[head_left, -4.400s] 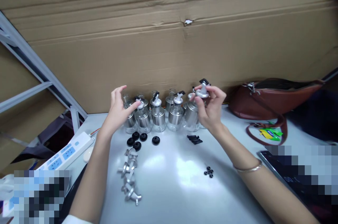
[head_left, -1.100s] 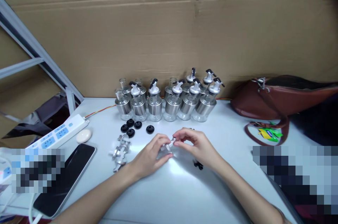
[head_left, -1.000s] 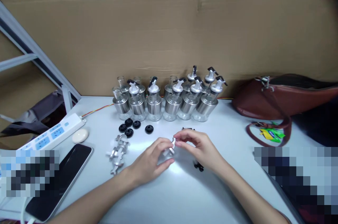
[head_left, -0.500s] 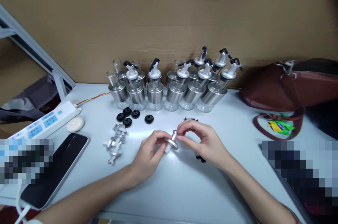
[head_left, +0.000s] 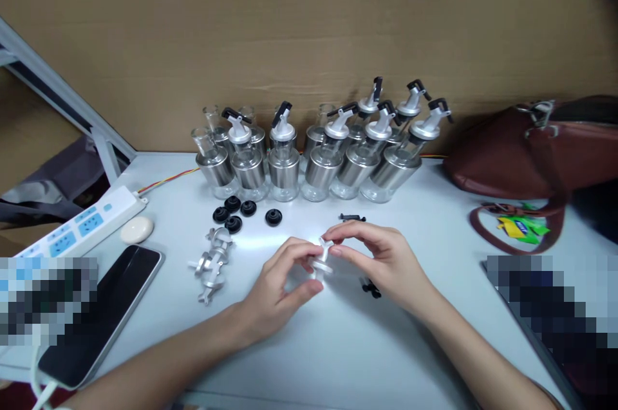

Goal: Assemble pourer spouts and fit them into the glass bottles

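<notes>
Both my hands meet over the middle of the white table (head_left: 318,345). My left hand (head_left: 280,281) pinches a small silver pourer cap (head_left: 321,262) from the left. My right hand (head_left: 381,262) pinches the same cap's top from the right. Behind them stands a row of small glass-and-steel bottles (head_left: 318,159), several with silver pourer tops and black flaps. Loose silver pourer caps (head_left: 210,262) lie left of my left hand. Black rubber stoppers (head_left: 241,212) sit in front of the bottles. Small black rings (head_left: 371,288) lie under my right hand, and black flap pieces (head_left: 351,217) lie just beyond it.
A white power strip (head_left: 82,230), a cream oval object (head_left: 136,228) and a black phone (head_left: 101,310) lie at the left. A brown leather bag (head_left: 526,152) with a strap and a yellow-green packet (head_left: 521,227) sits at the right. Cardboard (head_left: 309,30) walls the back.
Since 4.4 s ago my hands left the bottle row and came down to the table centre with a pourer cap. In the last second they turned the cap slightly; the camera tilted down.
</notes>
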Motion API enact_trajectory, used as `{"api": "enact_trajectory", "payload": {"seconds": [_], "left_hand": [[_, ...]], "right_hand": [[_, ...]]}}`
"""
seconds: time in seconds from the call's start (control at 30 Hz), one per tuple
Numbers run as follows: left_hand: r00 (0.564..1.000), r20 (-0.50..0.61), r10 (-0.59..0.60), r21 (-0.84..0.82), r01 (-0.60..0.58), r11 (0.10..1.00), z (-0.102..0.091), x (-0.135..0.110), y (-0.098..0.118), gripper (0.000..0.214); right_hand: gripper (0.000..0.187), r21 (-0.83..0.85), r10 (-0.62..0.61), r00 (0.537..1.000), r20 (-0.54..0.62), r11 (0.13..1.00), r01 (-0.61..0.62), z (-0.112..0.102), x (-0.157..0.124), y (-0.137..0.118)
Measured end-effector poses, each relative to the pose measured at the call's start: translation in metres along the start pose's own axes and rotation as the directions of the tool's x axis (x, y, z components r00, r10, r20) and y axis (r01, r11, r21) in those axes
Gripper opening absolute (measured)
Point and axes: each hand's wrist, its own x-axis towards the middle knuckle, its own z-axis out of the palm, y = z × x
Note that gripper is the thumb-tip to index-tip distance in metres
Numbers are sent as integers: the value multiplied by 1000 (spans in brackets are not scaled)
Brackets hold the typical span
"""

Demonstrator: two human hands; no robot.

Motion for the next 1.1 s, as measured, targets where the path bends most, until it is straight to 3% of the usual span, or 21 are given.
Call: {"api": "enact_trajectory", "payload": {"seconds": [0.17, 0.3, 0.37, 0.5, 0.67, 0.87, 1.1], "left_hand": [[996, 66, 59, 42, -62, 997, -1, 2, 1, 31], [995, 73, 63, 102, -70, 992, -1, 2, 2, 31], [996, 70, 59, 110, -66, 992, -1, 1, 2, 31], [995, 84, 57, 113, -66, 991, -1, 1, 2, 31], [995, 89, 52, 119, -63, 991, -1, 1, 3, 29], [996, 80, 39, 123, -48, 991, -1, 2, 5, 27], [995, 101, 0, 120, -12, 993, -2, 2, 6, 28]], "right_hand": [[9, -28, -16, 1000, -4, 999, 16, -4, 1, -2], [16, -250, 54, 985, 164, 968, -12, -31, 5, -4], [19, -365, 176, 952, 253, 928, -74, -49, 6, -2], [15, -382, 350, 841, 412, 904, -190, -71, 5, 4], [11, -328, 403, 759, 511, 908, -261, -69, 3, 5], [18, -304, 432, 679, 593, 901, -308, -71, 4, 10], [20, -282, 407, 673, 618, 913, -294, -70, 4, 13]]}}
